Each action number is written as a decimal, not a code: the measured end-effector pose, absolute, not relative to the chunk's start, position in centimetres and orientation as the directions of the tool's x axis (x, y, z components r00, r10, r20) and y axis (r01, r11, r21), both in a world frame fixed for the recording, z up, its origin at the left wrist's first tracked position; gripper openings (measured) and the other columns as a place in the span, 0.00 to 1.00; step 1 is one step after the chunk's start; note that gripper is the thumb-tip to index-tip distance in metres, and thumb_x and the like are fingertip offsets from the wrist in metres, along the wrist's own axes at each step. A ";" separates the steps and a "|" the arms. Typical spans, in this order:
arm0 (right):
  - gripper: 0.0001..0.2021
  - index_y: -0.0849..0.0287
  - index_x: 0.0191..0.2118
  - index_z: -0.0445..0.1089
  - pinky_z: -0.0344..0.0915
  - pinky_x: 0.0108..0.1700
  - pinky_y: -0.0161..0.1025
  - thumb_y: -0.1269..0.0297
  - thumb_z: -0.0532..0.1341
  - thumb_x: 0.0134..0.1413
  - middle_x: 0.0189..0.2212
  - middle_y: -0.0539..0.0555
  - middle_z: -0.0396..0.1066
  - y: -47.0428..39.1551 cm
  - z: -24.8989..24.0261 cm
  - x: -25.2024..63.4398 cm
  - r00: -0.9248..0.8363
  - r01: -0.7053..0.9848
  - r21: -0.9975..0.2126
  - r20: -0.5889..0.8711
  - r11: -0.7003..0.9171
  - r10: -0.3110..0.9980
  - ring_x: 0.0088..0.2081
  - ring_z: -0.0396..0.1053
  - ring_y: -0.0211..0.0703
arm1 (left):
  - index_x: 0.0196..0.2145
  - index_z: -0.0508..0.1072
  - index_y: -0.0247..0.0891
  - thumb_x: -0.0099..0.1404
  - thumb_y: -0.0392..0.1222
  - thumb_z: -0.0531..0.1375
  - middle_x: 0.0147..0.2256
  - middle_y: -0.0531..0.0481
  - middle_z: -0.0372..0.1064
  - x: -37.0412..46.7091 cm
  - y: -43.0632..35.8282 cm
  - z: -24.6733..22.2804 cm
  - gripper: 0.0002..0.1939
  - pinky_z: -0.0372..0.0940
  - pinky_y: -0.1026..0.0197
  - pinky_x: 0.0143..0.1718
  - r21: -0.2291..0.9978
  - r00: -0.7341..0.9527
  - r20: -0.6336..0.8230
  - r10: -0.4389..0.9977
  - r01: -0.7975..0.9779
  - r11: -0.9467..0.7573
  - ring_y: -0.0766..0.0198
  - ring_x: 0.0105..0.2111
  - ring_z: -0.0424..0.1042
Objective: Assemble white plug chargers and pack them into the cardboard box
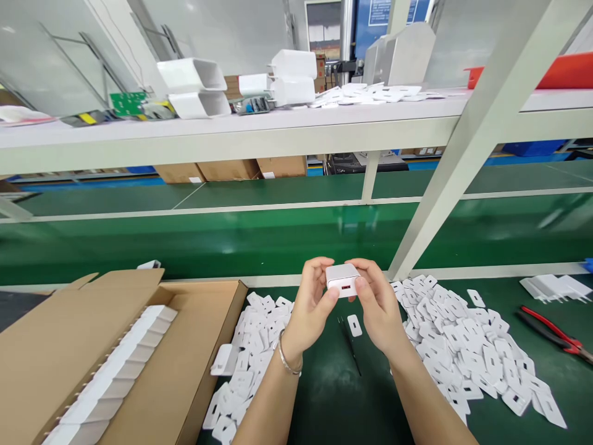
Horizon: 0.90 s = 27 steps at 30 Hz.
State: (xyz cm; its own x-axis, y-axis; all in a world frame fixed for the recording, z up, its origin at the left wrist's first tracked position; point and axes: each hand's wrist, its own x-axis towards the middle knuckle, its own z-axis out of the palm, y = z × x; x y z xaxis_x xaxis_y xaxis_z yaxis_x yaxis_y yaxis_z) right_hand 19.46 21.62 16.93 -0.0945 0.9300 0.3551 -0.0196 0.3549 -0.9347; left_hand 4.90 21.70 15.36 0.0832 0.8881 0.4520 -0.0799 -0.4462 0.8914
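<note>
A white USB charger (341, 276) is held between both hands above the green bench, its end with the USB slot turned toward me. My left hand (311, 309) grips its left side, thumb at the lower front corner. On the other side my right hand (377, 303) pinches it with thumb and fingers. Below the hands lie black tweezers (349, 347) and a single white slotted cover plate (354, 326). Loose cover plates are heaped to the left (252, 346) and in a larger pile to the right (477, 352).
An open cardboard box (204, 346) at left holds a row of white chargers (115, 383). Red-handled pliers (556, 334) and more chargers (553, 287) lie far right. A slanted metal post (445, 185) and a shelf (259, 133) stand ahead, before a green conveyor belt (259, 238).
</note>
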 end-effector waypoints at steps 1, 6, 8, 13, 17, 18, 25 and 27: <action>0.18 0.53 0.50 0.70 0.70 0.37 0.40 0.44 0.58 0.70 0.39 0.53 0.77 21.6 16.9 19.5 -0.094 -0.012 -0.933 0.359 0.359 0.929 0.36 0.72 0.43 | 0.49 0.66 0.42 0.73 0.65 0.56 0.39 0.50 0.68 4.8 21.8 15.2 0.23 0.65 0.58 0.39 0.897 0.083 0.441 0.894 -0.019 -0.441 0.60 0.37 0.69; 0.17 0.53 0.51 0.69 0.70 0.39 0.42 0.45 0.58 0.71 0.39 0.54 0.77 21.4 16.8 19.4 -0.140 -0.009 -0.943 0.332 0.334 0.933 0.38 0.74 0.45 | 0.35 0.66 0.41 0.71 0.69 0.55 0.31 0.52 0.62 4.2 22.2 14.7 0.26 0.58 0.58 0.34 0.868 0.056 0.467 0.882 0.164 -0.469 0.61 0.31 0.60; 0.17 0.52 0.51 0.69 0.70 0.40 0.43 0.46 0.59 0.70 0.40 0.53 0.77 21.4 16.7 19.3 -0.157 -0.028 -0.942 0.334 0.334 0.929 0.38 0.73 0.45 | 0.35 0.65 0.41 0.70 0.69 0.55 0.31 0.52 0.61 4.2 22.2 14.8 0.26 0.58 0.58 0.34 0.862 0.035 0.487 0.873 0.141 -0.487 0.61 0.31 0.60; 0.18 0.51 0.53 0.69 0.71 0.41 0.44 0.45 0.60 0.69 0.39 0.53 0.74 21.2 16.7 19.3 -0.158 -0.021 -0.926 0.375 0.377 0.913 0.38 0.72 0.46 | 0.35 0.65 0.42 0.68 0.70 0.56 0.32 0.52 0.60 4.9 21.8 15.0 0.27 0.58 0.57 0.33 0.858 -0.036 0.511 0.859 0.084 -0.507 0.60 0.31 0.60; 0.17 0.50 0.55 0.69 0.70 0.39 0.43 0.46 0.60 0.69 0.39 0.52 0.74 21.1 16.3 19.4 -0.157 -0.032 -0.907 0.420 0.421 0.894 0.37 0.71 0.46 | 0.34 0.65 0.42 0.67 0.72 0.57 0.31 0.52 0.60 5.1 21.8 14.8 0.28 0.58 0.57 0.32 0.831 -0.071 0.555 0.829 0.086 -0.549 0.61 0.31 0.60; 0.17 0.50 0.55 0.69 0.70 0.38 0.43 0.46 0.60 0.69 0.38 0.52 0.74 21.2 16.2 19.3 -0.151 -0.033 -0.902 0.431 0.431 0.890 0.37 0.71 0.46 | 0.34 0.65 0.42 0.67 0.72 0.57 0.31 0.52 0.60 5.1 21.9 14.6 0.28 0.58 0.57 0.32 0.824 -0.077 0.565 0.822 0.093 -0.558 0.61 0.31 0.60; 0.17 0.52 0.49 0.70 0.68 0.35 0.42 0.44 0.58 0.70 0.35 0.52 0.76 21.9 16.1 19.4 -0.069 -0.006 -0.895 0.445 0.445 0.893 0.33 0.72 0.45 | 0.41 0.65 0.42 0.71 0.70 0.54 0.36 0.50 0.61 4.9 22.0 14.3 0.26 0.60 0.56 0.36 0.834 0.079 0.530 0.844 0.131 -0.536 0.60 0.34 0.61; 0.18 0.53 0.48 0.70 0.68 0.35 0.42 0.43 0.57 0.70 0.34 0.52 0.76 22.0 16.2 19.6 -0.057 -0.005 -0.894 0.447 0.447 0.893 0.33 0.73 0.45 | 0.43 0.65 0.42 0.71 0.70 0.54 0.38 0.49 0.62 5.0 21.9 14.4 0.26 0.61 0.56 0.37 0.826 0.116 0.533 0.838 0.140 -0.546 0.59 0.36 0.62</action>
